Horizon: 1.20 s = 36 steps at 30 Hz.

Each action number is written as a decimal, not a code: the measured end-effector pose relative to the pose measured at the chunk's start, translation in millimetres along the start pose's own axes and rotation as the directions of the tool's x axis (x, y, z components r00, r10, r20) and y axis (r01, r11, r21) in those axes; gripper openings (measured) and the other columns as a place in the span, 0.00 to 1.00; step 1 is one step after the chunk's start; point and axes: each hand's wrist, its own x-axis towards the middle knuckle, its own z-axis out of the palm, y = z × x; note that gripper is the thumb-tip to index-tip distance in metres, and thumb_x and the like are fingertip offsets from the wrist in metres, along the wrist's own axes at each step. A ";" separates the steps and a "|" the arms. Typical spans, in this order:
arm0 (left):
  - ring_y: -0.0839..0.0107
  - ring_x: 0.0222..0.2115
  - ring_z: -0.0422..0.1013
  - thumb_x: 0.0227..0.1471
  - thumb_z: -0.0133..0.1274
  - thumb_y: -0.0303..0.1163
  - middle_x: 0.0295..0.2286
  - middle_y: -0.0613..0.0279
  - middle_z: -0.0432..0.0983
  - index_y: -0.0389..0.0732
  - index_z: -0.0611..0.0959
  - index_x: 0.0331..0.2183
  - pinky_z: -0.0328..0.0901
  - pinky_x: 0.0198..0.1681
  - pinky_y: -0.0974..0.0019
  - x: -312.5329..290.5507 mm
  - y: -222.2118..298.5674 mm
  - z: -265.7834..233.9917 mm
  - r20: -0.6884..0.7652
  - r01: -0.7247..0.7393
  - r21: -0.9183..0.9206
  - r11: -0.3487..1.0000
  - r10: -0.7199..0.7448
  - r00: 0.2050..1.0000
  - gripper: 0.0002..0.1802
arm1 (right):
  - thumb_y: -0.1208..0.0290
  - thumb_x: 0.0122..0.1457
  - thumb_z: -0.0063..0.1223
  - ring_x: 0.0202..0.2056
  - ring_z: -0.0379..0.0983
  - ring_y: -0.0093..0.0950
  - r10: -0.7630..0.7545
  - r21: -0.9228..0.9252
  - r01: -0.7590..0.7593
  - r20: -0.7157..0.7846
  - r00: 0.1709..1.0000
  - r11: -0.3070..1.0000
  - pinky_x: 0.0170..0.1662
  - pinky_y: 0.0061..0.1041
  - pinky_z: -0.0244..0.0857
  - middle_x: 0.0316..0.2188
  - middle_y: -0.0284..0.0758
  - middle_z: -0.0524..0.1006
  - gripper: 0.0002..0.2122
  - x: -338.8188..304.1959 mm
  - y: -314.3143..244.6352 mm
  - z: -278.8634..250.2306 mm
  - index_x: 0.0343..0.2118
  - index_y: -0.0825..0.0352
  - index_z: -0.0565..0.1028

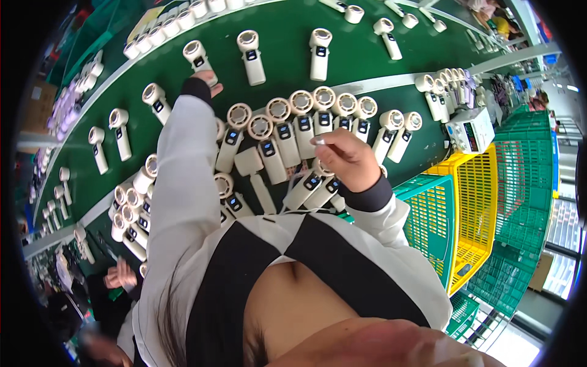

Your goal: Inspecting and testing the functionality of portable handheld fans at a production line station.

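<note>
Left hand [215, 89] touches a handheld fan [194, 50], grip unclear; its long axis slants, head far-left, dark display [198, 62] upward; right hand [356, 162] pinches a small white piece [317, 140]. Lettering is unreadable.

Lit screens, nothing legible from here

The nearer white fans [273, 165] carry small dark screens [267, 147], and several glow with pale blue marks, too tiny for me to make out. Over to the right, the white instrument [481, 125] has coloured marks lit on its front display [469, 130], just as hard to read. On the left, a brown carton [38, 110] bears a small pale patch; any lettering there escapes me.
</note>
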 end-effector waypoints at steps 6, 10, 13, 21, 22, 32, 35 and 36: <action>0.73 0.22 0.64 0.35 0.50 0.23 0.33 0.58 0.69 0.35 0.71 0.32 0.60 0.21 0.77 -194.7 -73.3 38.2 0.726 -0.693 0.682 0.235 -0.333 0.602 0.15 | 0.82 0.50 0.45 0.27 0.67 0.24 0.017 0.302 -0.043 0.089 0.996 0.952 0.32 0.17 0.62 0.31 0.36 0.69 0.09 47.0 35.5 -7.2 0.36 0.71 0.68; 0.77 0.14 0.55 0.44 0.37 0.20 0.22 0.61 0.69 0.32 0.69 0.36 0.52 0.14 0.78 -220.1 -63.6 8.8 0.423 0.287 0.436 0.853 -0.476 0.772 0.13 | 0.71 0.52 0.46 0.31 0.67 0.24 -0.144 0.133 0.118 0.209 0.967 0.984 0.35 0.20 0.62 0.34 0.36 0.69 0.14 125.4 110.1 -78.9 0.41 0.70 0.66; 0.77 0.11 0.52 0.50 0.35 0.24 0.11 0.67 0.57 0.29 0.67 0.37 0.51 0.13 0.78 -222.1 -40.3 -15.0 0.513 0.122 0.454 0.883 -0.370 0.774 0.12 | 0.53 0.44 0.50 0.34 0.70 0.33 0.136 -0.580 -0.458 -0.511 0.849 0.673 0.37 0.26 0.65 0.34 0.43 0.72 0.27 218.7 194.7 -168.3 0.41 0.71 0.67; 0.72 0.11 0.54 0.49 0.36 0.25 0.09 0.66 0.56 0.31 0.67 0.38 0.55 0.16 0.71 -233.6 -20.5 -55.0 0.402 0.070 0.584 0.809 -0.363 0.841 0.13 | 0.53 0.38 0.50 0.36 0.70 0.30 0.553 -0.303 -0.931 -0.749 0.365 0.205 0.40 0.27 0.62 0.35 0.36 0.72 0.24 255.8 322.6 -270.6 0.37 0.64 0.70; 0.72 0.11 0.55 0.49 0.36 0.25 0.09 0.66 0.56 0.31 0.67 0.38 0.56 0.17 0.70 -234.1 -21.8 -56.1 0.385 0.071 0.587 0.807 -0.355 0.852 0.13 | 0.53 0.38 0.51 0.36 0.70 0.30 0.552 -0.317 -0.925 -0.743 0.378 0.208 0.40 0.27 0.62 0.35 0.35 0.72 0.24 256.6 319.6 -270.7 0.37 0.64 0.70; 0.73 0.10 0.54 0.50 0.33 0.26 0.08 0.66 0.57 0.30 0.69 0.36 0.54 0.15 0.73 -226.9 -33.3 -50.5 0.358 0.159 0.361 0.919 -0.294 0.886 0.13 | 0.45 0.36 0.50 0.37 0.69 0.36 0.668 -0.783 -0.528 -0.202 0.717 0.329 0.41 0.29 0.62 0.37 0.42 0.71 0.33 214.9 269.0 -165.0 0.42 0.68 0.68; 0.74 0.09 0.53 0.51 0.32 0.26 0.08 0.66 0.58 0.30 0.69 0.36 0.54 0.14 0.74 -236.4 -29.0 -53.9 0.393 0.097 0.416 0.904 -0.275 0.878 0.13 | 0.45 0.36 0.50 0.37 0.68 0.37 0.604 -0.756 -0.482 -0.145 0.783 0.443 0.41 0.29 0.62 0.39 0.44 0.69 0.35 212.0 247.9 -134.6 0.44 0.69 0.66; 0.74 0.09 0.53 0.51 0.32 0.26 0.09 0.65 0.59 0.30 0.69 0.36 0.53 0.14 0.75 -240.5 -27.5 -54.8 0.404 0.061 0.438 0.897 -0.257 0.878 0.14 | 0.46 0.37 0.51 0.36 0.67 0.38 0.557 -0.722 -0.513 -0.212 0.803 0.465 0.40 0.29 0.62 0.40 0.45 0.67 0.35 213.5 240.9 -128.0 0.45 0.68 0.64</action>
